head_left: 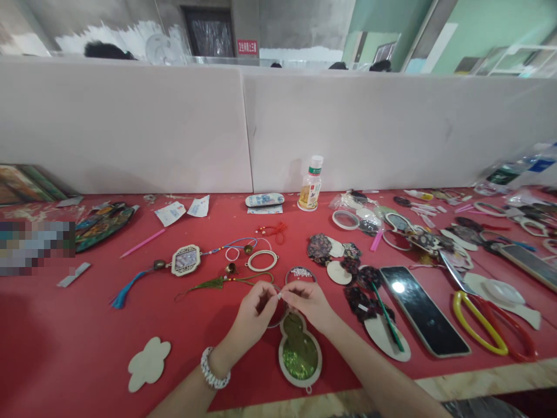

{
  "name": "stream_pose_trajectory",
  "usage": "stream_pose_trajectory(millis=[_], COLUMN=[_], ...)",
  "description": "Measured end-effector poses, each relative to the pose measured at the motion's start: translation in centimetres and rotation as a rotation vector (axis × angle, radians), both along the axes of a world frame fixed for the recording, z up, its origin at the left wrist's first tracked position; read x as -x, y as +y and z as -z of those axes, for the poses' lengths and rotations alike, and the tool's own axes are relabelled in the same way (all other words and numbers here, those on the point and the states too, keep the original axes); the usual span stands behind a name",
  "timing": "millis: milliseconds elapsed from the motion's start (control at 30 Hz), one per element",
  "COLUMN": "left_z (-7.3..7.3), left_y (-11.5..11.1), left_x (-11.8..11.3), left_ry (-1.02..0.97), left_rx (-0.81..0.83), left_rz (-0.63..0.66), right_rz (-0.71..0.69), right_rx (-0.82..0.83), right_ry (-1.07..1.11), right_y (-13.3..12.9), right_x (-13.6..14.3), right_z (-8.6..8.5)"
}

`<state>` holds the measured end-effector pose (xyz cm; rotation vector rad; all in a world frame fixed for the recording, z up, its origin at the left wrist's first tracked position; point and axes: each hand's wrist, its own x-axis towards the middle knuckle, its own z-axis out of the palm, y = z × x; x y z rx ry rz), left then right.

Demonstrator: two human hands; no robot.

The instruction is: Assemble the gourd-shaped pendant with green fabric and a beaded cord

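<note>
My left hand [256, 309] and my right hand [308, 302] meet at the middle of the table, fingertips closed. Pinched between them is a tiny white bead [279, 295], partly covered by the fingers. Just behind the hands, a small round dish [300, 281] holds white beads [301, 271]. Below them lies a gourd-shaped pendant [301, 355] with a pale rim and a shiny green inside. A ring [275, 316] is partly hidden under my left hand. To its left rests a green tassel [206, 285] with a cord.
Scissors [487, 325], a phone [425, 310] and a green stick [387, 316] lie to the right. At the back stands a bottle [310, 184] before a white partition [174, 128]. On the left are an octagonal pendant [186, 259], a pink pen [143, 242] and a cloud-shaped piece [149, 363].
</note>
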<state>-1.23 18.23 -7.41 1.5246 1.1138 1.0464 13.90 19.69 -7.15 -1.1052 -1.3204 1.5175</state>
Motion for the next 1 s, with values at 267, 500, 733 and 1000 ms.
stream_pose_trajectory(millis=[267,500,733,1000], left_z=[0.45,0.42,0.31,0.17], left_y=[-0.1,0.09,0.04,0.0], left_x=[-0.14,-0.01,0.03,0.01], left_ry=[-0.062,-0.046,-0.03,-0.016], left_rx=[0.032,0.066,0.07,0.077], left_rz=[-0.001,0.038,0.03,0.006], right_rz=[0.039,0.061,0.056,0.052], right_rx=[0.027,0.073,0.074,0.067], right_ry=[0.022,0.047,0.043,0.024], right_y=[-0.21,-0.15,-0.21,-0.18], right_x=[0.28,0.31,0.3,0.25], right_z=[0.1,0.07,-0.27,0.02])
